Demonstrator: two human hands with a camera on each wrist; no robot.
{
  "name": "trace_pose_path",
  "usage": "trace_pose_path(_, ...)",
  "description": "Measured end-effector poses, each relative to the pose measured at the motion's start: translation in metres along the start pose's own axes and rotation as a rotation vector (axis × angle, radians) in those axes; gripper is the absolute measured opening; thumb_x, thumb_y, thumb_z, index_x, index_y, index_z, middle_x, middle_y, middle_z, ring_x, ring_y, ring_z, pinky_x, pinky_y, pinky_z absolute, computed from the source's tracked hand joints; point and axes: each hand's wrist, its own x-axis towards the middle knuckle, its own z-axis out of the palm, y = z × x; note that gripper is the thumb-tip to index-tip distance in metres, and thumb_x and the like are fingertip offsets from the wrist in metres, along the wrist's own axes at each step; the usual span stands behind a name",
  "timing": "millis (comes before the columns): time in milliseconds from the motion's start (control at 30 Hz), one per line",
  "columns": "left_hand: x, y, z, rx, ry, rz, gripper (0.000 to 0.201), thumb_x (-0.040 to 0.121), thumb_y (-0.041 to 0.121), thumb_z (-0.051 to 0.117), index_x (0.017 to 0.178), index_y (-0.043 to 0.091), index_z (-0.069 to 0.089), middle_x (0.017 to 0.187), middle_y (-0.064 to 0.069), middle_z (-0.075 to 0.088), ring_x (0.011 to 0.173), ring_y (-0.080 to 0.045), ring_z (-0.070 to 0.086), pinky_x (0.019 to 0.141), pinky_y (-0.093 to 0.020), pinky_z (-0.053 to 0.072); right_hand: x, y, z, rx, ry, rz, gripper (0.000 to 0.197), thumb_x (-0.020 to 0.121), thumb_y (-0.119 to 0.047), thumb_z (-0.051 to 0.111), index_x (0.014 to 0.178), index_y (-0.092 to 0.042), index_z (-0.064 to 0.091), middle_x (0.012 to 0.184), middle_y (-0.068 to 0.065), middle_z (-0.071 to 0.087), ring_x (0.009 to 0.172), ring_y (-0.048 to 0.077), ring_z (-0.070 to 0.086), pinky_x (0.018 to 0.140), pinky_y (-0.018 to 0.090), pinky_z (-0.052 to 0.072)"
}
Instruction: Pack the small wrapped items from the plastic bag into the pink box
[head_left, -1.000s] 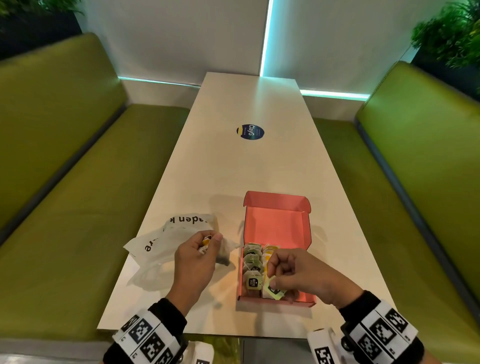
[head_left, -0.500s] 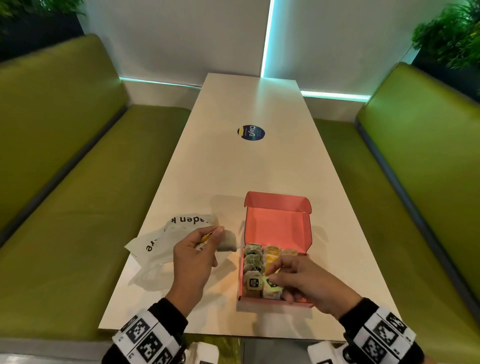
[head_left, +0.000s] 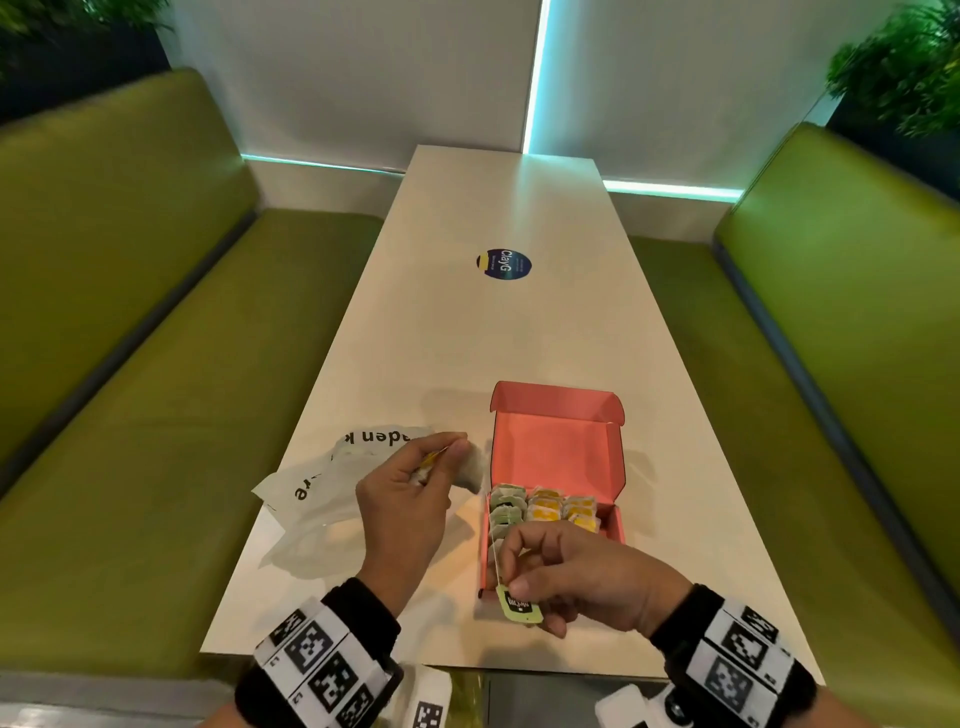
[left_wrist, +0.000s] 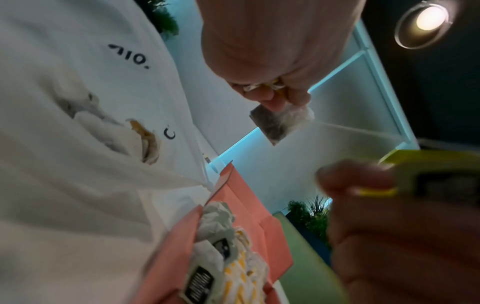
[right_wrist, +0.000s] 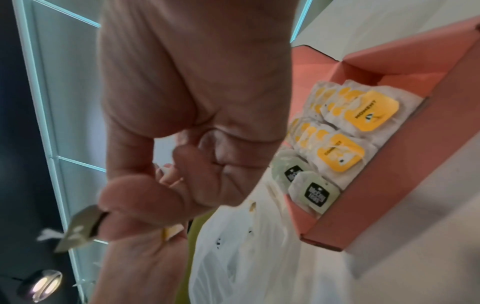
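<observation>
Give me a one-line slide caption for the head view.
Right hand pinches a green tag over the pink box; left hand holds a tea bag above the plastic bag.

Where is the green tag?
In the head view, the green tag is pinched in the right hand, low at the near end of the pink box.

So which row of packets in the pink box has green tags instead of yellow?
The row on the person's left, beside the plastic bag. Its tags are pale green with black labels; the other two rows in the pink box are yellow.
</observation>
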Motion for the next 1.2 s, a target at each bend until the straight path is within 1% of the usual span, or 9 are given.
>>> trace_pose_path(167,-0.004,-0.001,-0.004,0.022,-0.077,0.056,0.007,0.070,0.024,0.069,0.074,0.029,0.069,0.067,0.020,0.069,0.056,0.005,0.056,0.056,-0.014,0.048,-0.005,-0.012,-0.004,0.152,0.022,-0.075,0.012,0.072,-0.001,0.065,0.079,-0.010,0.060,0.061,0.003,0.059,0.036,0.008,0.049,0.035,0.015,0.040)
trace_pose_path(367,-0.006,-0.003,-0.015,0.058,-0.244,0.034,0.023,0.075,0.002,0.069,0.073,0.025,0.070,0.060,0.015,0.068,0.048,-0.002,0.052,0.043,-0.015,0.042,-0.009,-0.036,-0.028,0.306,0.509,-0.261,0.012,0.080,0.000,0.056,0.078,-0.010,0.062,0.056,0.004,0.057,0.033,0.009,0.043,0.033,0.013,0.035)
trace_pose_path(467,-0.008,-0.005,-0.019,0.093,-0.339,0.011,0.024,0.073,-0.001,0.071,0.073,0.023,0.071,0.061,0.017,0.068,0.050,0.002,0.055,0.044,-0.012,0.041,-0.016,-0.052,-0.033,0.378,0.612,-0.399,0.011,0.081,-0.005,0.052,0.084,-0.012,0.060,0.057,0.001,0.059,0.036,0.008,0.045,0.037,0.012,0.038)
trace_pose_path(567,-0.010,-0.008,-0.020,0.158,-0.374,-0.033,0.025,0.073,-0.002,0.073,0.073,0.023,0.071,0.059,0.023,0.066,0.052,0.007,0.056,0.050,-0.005,0.040,-0.022,-0.063,-0.031,0.416,0.587,-0.518,0.012,0.067,-0.016,0.066,0.079,-0.017,0.067,0.059,0.001,0.059,0.038,0.008,0.045,0.039,0.012,0.039)
trace_pose_path(667,-0.009,-0.012,-0.021,0.253,-0.387,-0.041,0.027,0.074,0.003,0.074,0.074,0.030,0.070,0.059,0.027,0.064,0.053,0.010,0.055,0.051,-0.003,0.039,-0.028,-0.067,-0.027,0.413,0.479,-0.584,0.040,0.045,-0.028,0.088,0.081,-0.021,0.072,0.060,0.002,0.060,0.040,0.009,0.049,0.041,0.013,0.043)
trace_pose_path(767,-0.008,-0.015,-0.020,0.319,-0.353,-0.045,0.028,0.076,0.007,0.075,0.076,0.034,0.069,0.059,0.027,0.065,0.048,0.011,0.052,0.052,-0.004,0.038,-0.032,-0.067,-0.016,0.332,0.368,-0.566,0.051,0.037,-0.033,0.093,0.081,-0.019,0.074,0.060,0.004,0.062,0.040,0.011,0.053,0.039,0.014,0.042)
trace_pose_path(933,-0.001,-0.008,-0.013,0.262,-0.155,-0.133,0.022,0.079,0.015,0.074,0.069,0.035,0.069,0.057,0.014,0.065,0.044,0.000,0.051,0.049,-0.019,0.044,-0.034,-0.051,0.006,0.100,0.191,-0.338,0.037,0.060,-0.015,0.085,0.082,-0.007,0.057,0.060,0.008,0.065,0.049,0.019,0.065,0.040,0.018,0.045)
trace_pose_path(1033,0.006,0.001,-0.010,0.152,-0.062,-0.240,0.017,0.081,0.017,0.072,0.071,0.031,0.069,0.060,0.005,0.063,0.037,-0.009,0.044,0.043,-0.021,0.040,-0.029,-0.038,0.013,0.027,0.191,-0.201,0.026,0.074,0.002,0.064,0.085,-0.007,0.042,0.062,0.010,0.066,0.053,0.021,0.067,0.042,0.019,0.045)
trace_pose_path(1200,0.013,0.012,-0.011,0.015,0.025,-0.326,0.008,0.083,0.013,0.069,0.079,0.020,0.070,0.064,0.000,0.061,0.032,-0.008,0.039,0.041,-0.020,0.038,-0.025,-0.029,0.014,0.019,0.243,-0.127,0.027,0.082,0.012,0.056,0.088,-0.007,0.038,0.066,0.014,0.066,0.051,0.020,0.066,0.039,0.016,0.043)
